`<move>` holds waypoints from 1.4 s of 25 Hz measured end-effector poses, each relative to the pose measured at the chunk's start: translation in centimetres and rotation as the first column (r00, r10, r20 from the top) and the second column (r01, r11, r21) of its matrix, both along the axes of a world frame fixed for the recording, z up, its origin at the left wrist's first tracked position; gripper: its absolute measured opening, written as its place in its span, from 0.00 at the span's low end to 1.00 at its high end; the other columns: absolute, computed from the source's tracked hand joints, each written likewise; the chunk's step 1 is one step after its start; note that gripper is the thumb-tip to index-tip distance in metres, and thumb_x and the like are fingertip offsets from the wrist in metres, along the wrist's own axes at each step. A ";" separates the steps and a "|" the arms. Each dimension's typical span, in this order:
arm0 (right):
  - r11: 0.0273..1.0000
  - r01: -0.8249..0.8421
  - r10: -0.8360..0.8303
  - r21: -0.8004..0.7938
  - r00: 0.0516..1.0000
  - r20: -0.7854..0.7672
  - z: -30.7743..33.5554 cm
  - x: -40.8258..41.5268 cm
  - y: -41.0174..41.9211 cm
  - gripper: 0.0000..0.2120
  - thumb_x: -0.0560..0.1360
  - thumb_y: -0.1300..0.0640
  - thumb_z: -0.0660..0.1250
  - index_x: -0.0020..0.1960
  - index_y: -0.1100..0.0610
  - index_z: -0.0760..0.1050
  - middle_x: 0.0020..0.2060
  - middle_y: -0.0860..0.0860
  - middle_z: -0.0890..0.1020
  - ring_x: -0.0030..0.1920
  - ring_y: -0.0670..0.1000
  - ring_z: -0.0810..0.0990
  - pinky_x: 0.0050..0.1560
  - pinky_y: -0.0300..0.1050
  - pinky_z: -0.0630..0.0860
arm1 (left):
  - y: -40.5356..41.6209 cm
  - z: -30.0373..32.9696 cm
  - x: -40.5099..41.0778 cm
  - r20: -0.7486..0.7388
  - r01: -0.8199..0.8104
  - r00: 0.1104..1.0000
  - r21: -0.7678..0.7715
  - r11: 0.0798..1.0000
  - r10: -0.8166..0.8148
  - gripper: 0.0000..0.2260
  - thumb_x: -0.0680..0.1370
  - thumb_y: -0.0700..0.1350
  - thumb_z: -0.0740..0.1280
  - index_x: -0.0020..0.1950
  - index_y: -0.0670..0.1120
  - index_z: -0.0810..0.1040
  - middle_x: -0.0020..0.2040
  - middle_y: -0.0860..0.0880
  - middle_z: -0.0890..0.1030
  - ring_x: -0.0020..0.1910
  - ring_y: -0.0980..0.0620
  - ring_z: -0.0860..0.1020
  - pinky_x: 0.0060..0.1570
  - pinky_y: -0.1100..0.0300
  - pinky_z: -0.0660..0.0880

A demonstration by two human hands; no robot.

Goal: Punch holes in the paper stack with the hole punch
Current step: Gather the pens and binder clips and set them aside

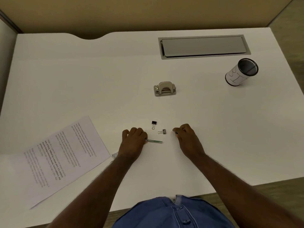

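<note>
A silver hole punch [165,89] stands alone at the middle of the white desk [98,79], well beyond both hands. The printed paper stack [59,158] lies at an angle at the near left, apart from the punch. My left hand [133,143] rests knuckles up on the desk, its fingers curled over one end of a green pen [155,141] that sticks out to the right. My right hand [185,137] lies a little to the right with curled fingers, and something small and dark shows at its fingertips.
Two black binder clips [154,124] [162,131] lie between the hands. A small metal piece [114,154] pokes out by the left wrist. A mesh pen cup [241,72] stands far right, with a grey cable hatch [204,46] behind it.
</note>
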State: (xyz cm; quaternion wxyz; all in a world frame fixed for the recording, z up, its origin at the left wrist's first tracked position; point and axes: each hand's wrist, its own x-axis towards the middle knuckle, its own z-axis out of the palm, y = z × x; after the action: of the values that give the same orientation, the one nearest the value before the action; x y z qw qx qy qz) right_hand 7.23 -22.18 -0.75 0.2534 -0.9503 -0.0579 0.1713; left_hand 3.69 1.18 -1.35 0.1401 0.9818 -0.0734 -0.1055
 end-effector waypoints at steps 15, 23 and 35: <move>0.854 0.340 -0.336 0.393 0.938 -0.080 2.5 0.5 -2.8 0.10 0.70 0.63 0.72 0.49 0.52 0.77 0.43 0.48 0.82 0.42 0.46 0.81 0.42 0.21 0.71 | -6.6 3.3 0.3 -0.503 -0.626 0.774 -0.696 0.350 0.385 0.06 0.79 0.42 0.64 0.52 0.49 0.80 0.47 0.49 0.83 0.36 0.61 0.81 0.36 0.73 0.73; 0.800 0.480 -0.495 0.360 0.867 -0.058 1.5 1.6 -15.7 0.11 0.69 0.62 0.73 0.50 0.54 0.77 0.43 0.48 0.83 0.42 0.41 0.80 0.41 0.22 0.72 | -15.3 4.1 1.2 -0.542 -0.665 0.745 -0.654 0.361 0.389 0.07 0.79 0.43 0.65 0.48 0.54 0.79 0.45 0.51 0.83 0.42 0.54 0.83 0.39 0.63 0.76; 0.720 0.677 -0.694 0.154 0.699 0.173 0.5 11.0 -43.0 0.17 0.74 0.65 0.66 0.62 0.61 0.72 0.54 0.60 0.79 0.56 0.58 0.77 0.56 0.46 0.73 | -37.7 3.2 7.5 -0.505 -0.579 0.808 -0.583 0.569 0.304 0.04 0.77 0.44 0.68 0.47 0.53 0.81 0.42 0.52 0.82 0.42 0.50 0.80 0.37 0.64 0.72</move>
State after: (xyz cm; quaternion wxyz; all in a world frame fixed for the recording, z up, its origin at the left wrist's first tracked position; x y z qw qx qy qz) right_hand 18.26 -65.21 -0.29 0.3278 -0.9055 0.2660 -0.0432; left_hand 11.19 -36.49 1.84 0.5424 0.7978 0.1700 -0.2013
